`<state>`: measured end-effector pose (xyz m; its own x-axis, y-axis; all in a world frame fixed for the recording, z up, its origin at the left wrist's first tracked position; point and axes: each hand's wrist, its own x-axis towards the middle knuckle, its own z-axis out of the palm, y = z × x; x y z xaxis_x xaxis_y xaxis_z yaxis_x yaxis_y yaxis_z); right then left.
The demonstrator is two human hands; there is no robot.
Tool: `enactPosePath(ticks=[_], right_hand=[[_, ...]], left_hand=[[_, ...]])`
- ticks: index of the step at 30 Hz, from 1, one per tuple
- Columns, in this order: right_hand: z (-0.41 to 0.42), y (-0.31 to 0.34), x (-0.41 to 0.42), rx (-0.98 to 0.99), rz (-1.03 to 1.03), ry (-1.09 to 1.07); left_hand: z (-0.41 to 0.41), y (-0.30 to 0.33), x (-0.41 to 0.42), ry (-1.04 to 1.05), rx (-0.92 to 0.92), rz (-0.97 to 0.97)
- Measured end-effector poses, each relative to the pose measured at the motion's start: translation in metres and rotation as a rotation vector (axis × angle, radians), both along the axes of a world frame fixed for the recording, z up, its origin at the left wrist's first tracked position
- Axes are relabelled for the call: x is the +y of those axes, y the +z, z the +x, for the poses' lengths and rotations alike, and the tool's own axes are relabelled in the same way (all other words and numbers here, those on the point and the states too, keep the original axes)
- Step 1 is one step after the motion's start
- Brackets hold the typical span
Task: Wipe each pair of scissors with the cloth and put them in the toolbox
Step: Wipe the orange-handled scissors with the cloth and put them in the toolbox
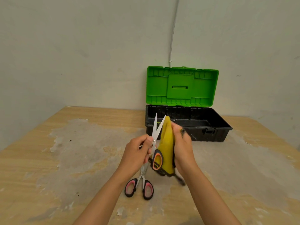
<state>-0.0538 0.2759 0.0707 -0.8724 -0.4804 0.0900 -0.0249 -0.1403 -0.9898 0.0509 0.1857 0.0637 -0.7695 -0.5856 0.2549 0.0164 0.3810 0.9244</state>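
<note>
Right now the person's left hand (138, 153) is curled around the orange-handled scissors (156, 143), fingers closed near the pivot, with the blades spread apart and pointing up and away from the wrist. One orange-and-black handle loop hangs just below and to the inside of that hand. The right hand (182, 148) is closed on a yellow cloth (167, 146), pressing it flat against the blade nearest to it; the cloth drapes down past the palm, and its dark edging trails below the wrist. Both hands are held close together above the table (65, 159), a worn wooden surface with grey patches. Directly beneath the left hand, a second pair, the pink-handled scissors (141, 185), lies on the table with its handles toward the person. Beyond the right hand's fingertips stands the toolbox (211, 125), black-bodied, its green lid (181, 86) raised upright against the wall.
</note>
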Motion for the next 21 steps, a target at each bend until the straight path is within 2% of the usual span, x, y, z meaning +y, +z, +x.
enactPosePath(ticks=[1,2,5,11,17,19,21], right_hand=[[0.007,0.003,0.001,-0.122,0.008,0.09],[0.013,0.005,0.003,-0.147,0.029,0.166],[0.015,0.008,0.003,-0.01,0.058,0.258],[0.008,0.013,-0.002,-0.016,0.031,0.193],[0.002,0.02,-0.006,-0.053,0.039,0.091],[-0.009,0.02,-0.003,0.091,0.124,-0.062],[-0.024,0.014,0.004,0.317,0.267,-0.199]], left_hand=[[-0.002,-0.001,0.002,0.016,0.003,-0.017],[-0.004,-0.001,0.004,0.033,-0.002,-0.036],[-0.005,-0.005,0.009,0.041,-0.014,-0.104],[-0.002,0.004,0.008,0.071,0.002,-0.41],[-0.003,0.012,0.001,0.071,0.004,-0.518],[0.0,0.005,0.003,0.06,-0.016,-0.474],[0.003,-0.004,0.005,0.065,-0.008,-0.327]])
